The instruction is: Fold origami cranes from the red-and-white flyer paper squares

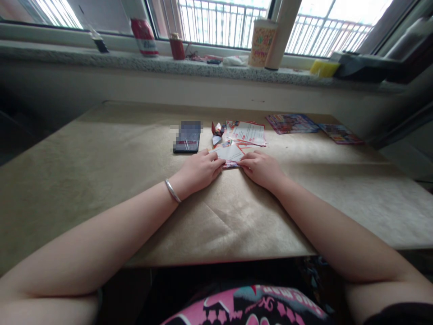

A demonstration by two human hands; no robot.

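My left grip [200, 171] and right grip [262, 167] grasp the printed paper [231, 154]. At its ten o'clock lies a dark case [188, 141].

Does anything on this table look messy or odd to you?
Only some untidiness: the white cards beside the folded paper piece overlap unevenly, edges poking out, and the bluish cards farther right lie partly fanned. I see no spill.

Two hands [202, 169] [264, 169], one bracelet [172, 191]

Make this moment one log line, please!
left grip: touching printed papers | right grip: touching same papers | beyond: pointed folded piece
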